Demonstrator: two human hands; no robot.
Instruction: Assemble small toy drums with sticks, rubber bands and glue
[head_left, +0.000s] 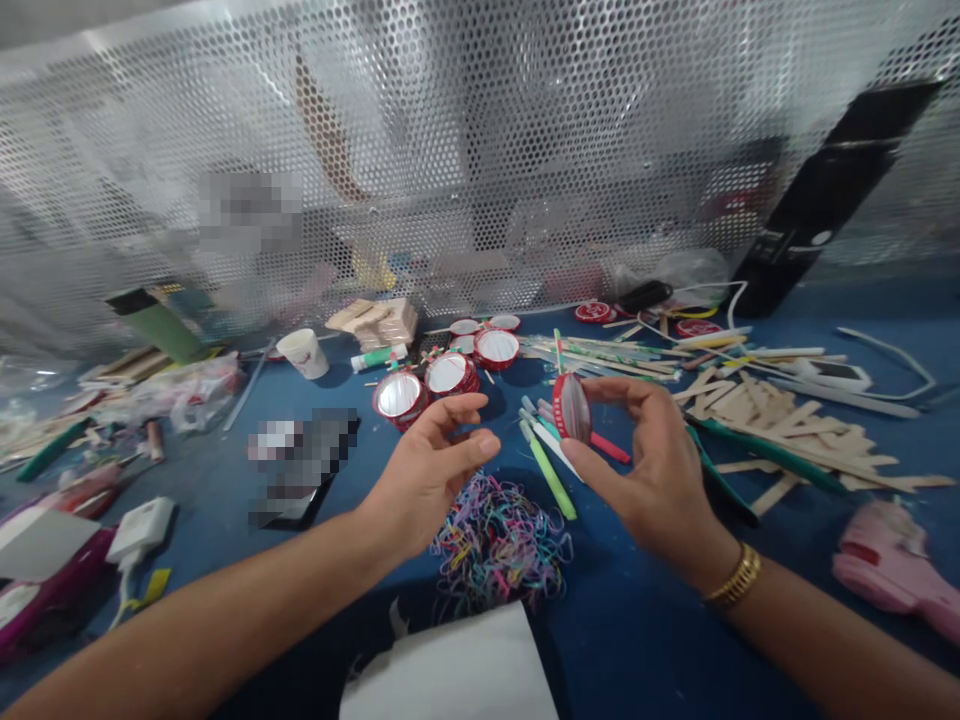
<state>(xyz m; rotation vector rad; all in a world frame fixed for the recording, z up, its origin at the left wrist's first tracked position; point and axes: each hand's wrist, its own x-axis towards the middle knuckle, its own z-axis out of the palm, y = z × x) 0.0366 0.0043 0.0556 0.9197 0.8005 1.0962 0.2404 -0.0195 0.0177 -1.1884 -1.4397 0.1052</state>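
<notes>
My right hand (656, 455) pinches a small red-rimmed toy drum (573, 405) by its edges between thumb and fingers. It is turned on its side, with a green-and-white stick rising from its top. Left of it, my left hand (431, 465) is empty, its thumb and forefinger apart and the other fingers loosely curled. Below the hands lies a tangle of multicoloured thread (499, 545). Several finished-looking red-rimmed drums with pale faces (450, 373) stand together behind my left hand. Pens (547, 465), one bright green, lie between the hands.
Wooden craft sticks (795, 425) and green-handled pliers (765, 450) lie at right, near a pink glue gun (889, 560). A paper cup (304, 353) and glue stick (379, 358) stand behind; a phone (311, 470) lies left. White paper (457, 670) is in front, perforated metal mesh (480, 150) behind.
</notes>
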